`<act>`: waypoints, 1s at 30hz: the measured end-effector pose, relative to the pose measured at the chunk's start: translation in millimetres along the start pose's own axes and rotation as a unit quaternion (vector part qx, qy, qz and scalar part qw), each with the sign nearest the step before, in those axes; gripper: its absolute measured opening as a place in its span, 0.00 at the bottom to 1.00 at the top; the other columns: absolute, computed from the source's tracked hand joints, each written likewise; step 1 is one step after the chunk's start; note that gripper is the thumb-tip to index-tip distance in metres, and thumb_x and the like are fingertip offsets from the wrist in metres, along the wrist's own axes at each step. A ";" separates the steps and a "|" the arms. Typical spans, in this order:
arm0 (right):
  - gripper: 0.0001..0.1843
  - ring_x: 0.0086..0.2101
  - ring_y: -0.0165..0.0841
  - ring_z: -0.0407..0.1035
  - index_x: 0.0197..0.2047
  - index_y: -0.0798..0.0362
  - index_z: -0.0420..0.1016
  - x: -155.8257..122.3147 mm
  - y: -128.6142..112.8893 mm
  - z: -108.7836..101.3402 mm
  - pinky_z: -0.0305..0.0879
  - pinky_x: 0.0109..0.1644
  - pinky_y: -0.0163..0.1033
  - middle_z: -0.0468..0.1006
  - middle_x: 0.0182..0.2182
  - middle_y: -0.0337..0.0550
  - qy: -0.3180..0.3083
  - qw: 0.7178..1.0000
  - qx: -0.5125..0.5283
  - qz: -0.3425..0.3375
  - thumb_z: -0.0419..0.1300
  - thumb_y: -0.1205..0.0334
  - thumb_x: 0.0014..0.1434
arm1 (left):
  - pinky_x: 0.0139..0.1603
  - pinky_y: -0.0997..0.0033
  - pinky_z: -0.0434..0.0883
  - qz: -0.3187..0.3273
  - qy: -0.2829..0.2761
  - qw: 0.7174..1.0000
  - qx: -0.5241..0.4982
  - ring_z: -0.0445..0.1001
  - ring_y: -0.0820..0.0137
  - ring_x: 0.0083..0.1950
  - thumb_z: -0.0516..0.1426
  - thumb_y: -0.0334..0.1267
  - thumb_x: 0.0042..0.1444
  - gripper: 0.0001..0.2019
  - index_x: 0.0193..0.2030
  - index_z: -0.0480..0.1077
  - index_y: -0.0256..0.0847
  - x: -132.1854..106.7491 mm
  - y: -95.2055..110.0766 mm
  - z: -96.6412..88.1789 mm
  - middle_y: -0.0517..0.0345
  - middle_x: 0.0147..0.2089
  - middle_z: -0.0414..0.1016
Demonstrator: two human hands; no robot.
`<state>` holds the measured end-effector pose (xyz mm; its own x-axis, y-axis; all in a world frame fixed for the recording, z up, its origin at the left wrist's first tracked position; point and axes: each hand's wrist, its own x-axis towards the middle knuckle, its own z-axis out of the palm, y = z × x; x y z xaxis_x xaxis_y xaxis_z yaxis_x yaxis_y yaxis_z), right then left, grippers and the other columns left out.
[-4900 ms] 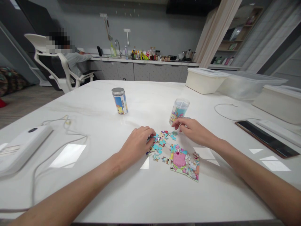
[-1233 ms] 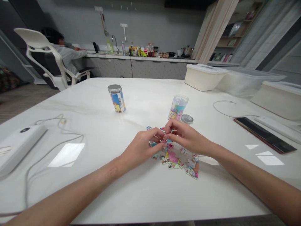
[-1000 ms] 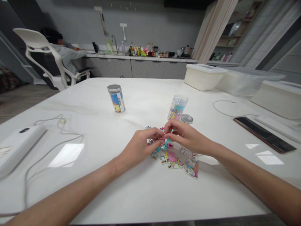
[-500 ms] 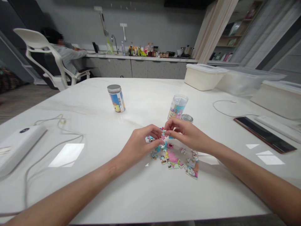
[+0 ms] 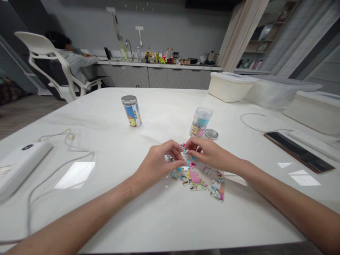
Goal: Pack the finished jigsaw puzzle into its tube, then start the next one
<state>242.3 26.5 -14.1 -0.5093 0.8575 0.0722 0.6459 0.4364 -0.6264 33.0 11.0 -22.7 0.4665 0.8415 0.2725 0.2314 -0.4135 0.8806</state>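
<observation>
Puzzle pieces (image 5: 195, 178) lie on the white counter (image 5: 154, 219), under and in front of both hands: a pink patch (image 5: 194, 175) at the middle, a separate strip (image 5: 218, 187) at the right, loose bits between. Some look joined, though the seams are too small to judge. The left hand (image 5: 162, 158) arches over the pile's left side, thumb and index apart; whether its inner fingers grasp a piece, I cannot tell. The right hand (image 5: 211, 153) bends its fingers down just beside it — what they pinch, if anything, is hidden.

That crowding seems the likeliest source of trouble. A dropped wrist or trailing fingertip could brush the pink patch and spread it apart, since nothing fences it in and the surface looks slick. Forcing mismatched edges could bend a tab; a loose grasp could let a piece land face-down beneath a palm.

Farther out, an uncapped jar (image 5: 200, 122) stands just beyond the right hand, a silver lid (image 5: 211, 134) near it — a careless backward sweep of the knuckles could tip that jar. The capped jar (image 5: 131, 111) stands well apart, so it seems at little risk.
</observation>
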 end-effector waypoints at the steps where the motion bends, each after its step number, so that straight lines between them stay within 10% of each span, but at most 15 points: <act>1: 0.06 0.32 0.30 0.68 0.40 0.52 0.71 0.0 1.3 -0.2 0.63 0.37 0.38 0.75 0.33 0.41 -0.004 1.000 -0.003 -0.001 0.54 0.63 0.62 | 0.36 0.75 0.73 -0.003 0.002 1.000 0.004 0.76 0.74 0.32 0.64 0.33 0.50 0.11 0.38 0.68 0.42 0.1 0.6 -0.1 0.66 0.30 0.78; 14: 0.07 0.37 0.34 0.68 0.38 0.52 0.71 -2.6 4.7 -14.7 0.63 0.41 0.41 0.76 0.37 0.45 -0.005 0.996 -0.075 -0.054 0.53 0.62 0.62 | 0.35 0.76 0.72 -0.031 0.024 0.997 0.062 0.78 0.74 0.35 0.60 0.31 0.54 0.09 0.41 0.68 0.45 0.6 -1.5 -1.2 0.67 0.33 0.81; 22: 0.15 0.34 0.32 0.67 0.37 0.53 0.73 -18.1 -2.4 -46.8 0.62 0.38 0.37 0.74 0.34 0.40 -0.300 0.953 -0.044 -0.007 0.68 0.56 0.48 | 0.38 0.73 0.73 -0.015 0.024 0.994 0.106 0.77 0.73 0.35 0.59 0.33 0.54 0.06 0.39 0.68 0.44 1.1 0.6 -0.4 0.64 0.34 0.80; 30: 0.14 0.30 0.29 0.64 0.31 0.53 0.71 -19.5 -2.4 -40.1 0.60 0.33 0.34 0.69 0.34 0.39 -0.335 0.939 -0.071 0.033 0.70 0.58 0.44 | 0.38 0.74 0.72 -0.010 0.023 0.993 0.113 0.77 0.74 0.35 0.59 0.32 0.55 0.06 0.39 0.68 0.43 0.7 0.5 -0.1 0.64 0.34 0.79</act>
<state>273.5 19.7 17.1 -0.6783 0.5407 -0.4975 0.7336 0.4609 -0.4993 33.3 11.4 -22.1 0.4210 0.8633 0.2784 0.4290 -0.4599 0.7775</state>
